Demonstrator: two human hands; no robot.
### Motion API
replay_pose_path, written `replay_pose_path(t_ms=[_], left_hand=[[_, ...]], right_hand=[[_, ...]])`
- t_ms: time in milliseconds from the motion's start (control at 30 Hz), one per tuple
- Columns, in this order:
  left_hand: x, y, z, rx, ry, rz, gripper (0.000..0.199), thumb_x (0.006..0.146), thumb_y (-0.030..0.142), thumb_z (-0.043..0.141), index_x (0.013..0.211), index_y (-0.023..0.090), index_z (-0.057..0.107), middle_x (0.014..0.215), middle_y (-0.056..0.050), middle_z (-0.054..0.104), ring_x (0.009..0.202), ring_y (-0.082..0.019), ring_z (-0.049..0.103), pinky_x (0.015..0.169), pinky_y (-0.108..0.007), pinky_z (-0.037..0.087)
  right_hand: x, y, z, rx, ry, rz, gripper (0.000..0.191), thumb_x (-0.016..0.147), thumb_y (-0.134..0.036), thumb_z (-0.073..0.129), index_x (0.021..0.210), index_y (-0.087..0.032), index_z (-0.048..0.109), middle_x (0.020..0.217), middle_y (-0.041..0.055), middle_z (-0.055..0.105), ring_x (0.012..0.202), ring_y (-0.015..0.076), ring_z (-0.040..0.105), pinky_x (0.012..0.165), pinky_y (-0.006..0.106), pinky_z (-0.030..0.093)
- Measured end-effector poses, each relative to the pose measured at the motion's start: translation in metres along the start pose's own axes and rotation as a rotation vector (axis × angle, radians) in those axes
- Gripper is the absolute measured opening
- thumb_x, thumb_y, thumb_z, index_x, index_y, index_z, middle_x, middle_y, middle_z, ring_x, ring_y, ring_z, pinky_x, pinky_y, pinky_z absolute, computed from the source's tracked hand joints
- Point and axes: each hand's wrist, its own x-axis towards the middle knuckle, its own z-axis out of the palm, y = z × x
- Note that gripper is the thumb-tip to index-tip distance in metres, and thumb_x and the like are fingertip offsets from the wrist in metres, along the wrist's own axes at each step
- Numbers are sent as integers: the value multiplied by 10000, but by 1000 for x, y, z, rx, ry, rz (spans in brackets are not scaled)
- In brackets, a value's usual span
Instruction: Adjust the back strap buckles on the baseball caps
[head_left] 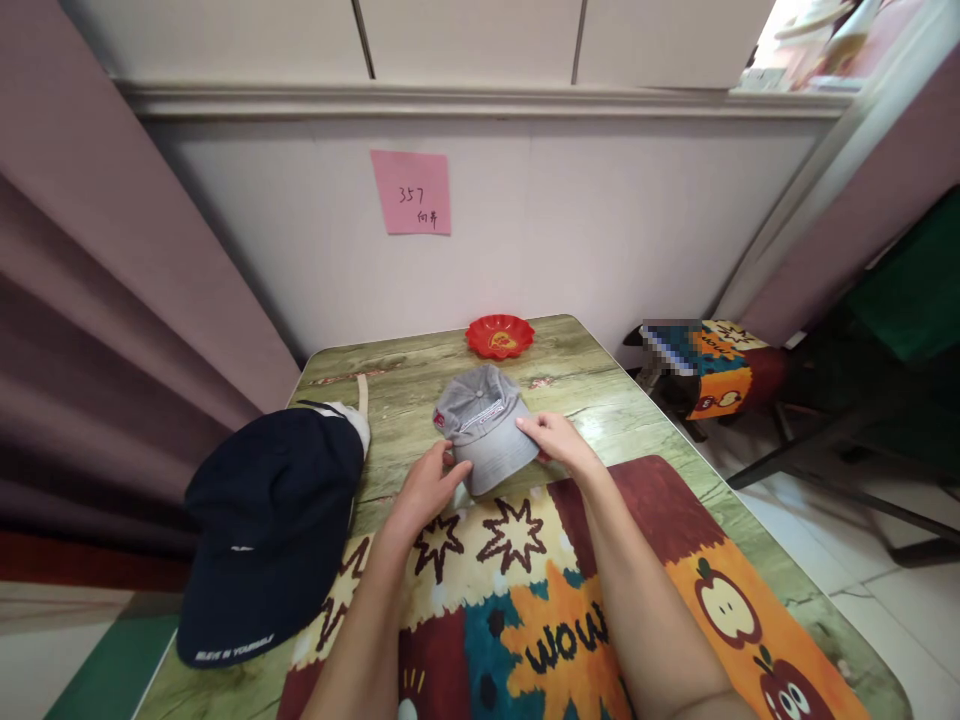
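Matt grey cloth cap [481, 405], glossy red plastic dish [500, 337], wood-grain tabletop [397, 400].

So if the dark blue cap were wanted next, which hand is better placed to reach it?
Left, probably: the left hand is nearer the dark blue cap; the right hand is on the gray cap's other side. Both hold its brim, so the left would first have to let go.

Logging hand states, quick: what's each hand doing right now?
Left hand: closed on the left side of the gray cap's brim.
Right hand: closed on the brim's right side.
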Motion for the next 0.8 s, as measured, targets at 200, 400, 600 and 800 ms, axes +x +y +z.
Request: replay_pose_path(t_ms=[200,400,600,800], left_hand=[[2,-1,6,118,-91,81,507,836,464,563,1238,158,587,1076,-110,681,744,-204,627,707,-326,478],[10,-11,16,188,21,145,423,827,422,550,1151,164,636,1010,-89,680,694,-193,604,750,-347,490],[15,-26,20,141,123,116,396,829,468,529,1088,208,678,911,-44,704,632,-180,587,687,-322,505],[17,-33,21,34,128,14,497,797,557,545,1082,181,701,689,-13,681,584,-193,599,597,-298,502]], right_hand=[[11,9,-11,412,245,88,248,749,-418,633,731,-178,573,555,-38,535,495,123,502,470,222,390],[21,53,-74,522,675,160,365,736,-339,561,1024,-129,641,802,54,693,747,181,646,670,257,513],[29,82,-95,577,904,214,526,824,-291,457,1305,-90,522,1047,145,709,848,204,687,715,317,563],[34,93,-96,403,885,185,557,839,-417,451,1278,-100,584,982,133,714,857,241,691,726,353,576]])
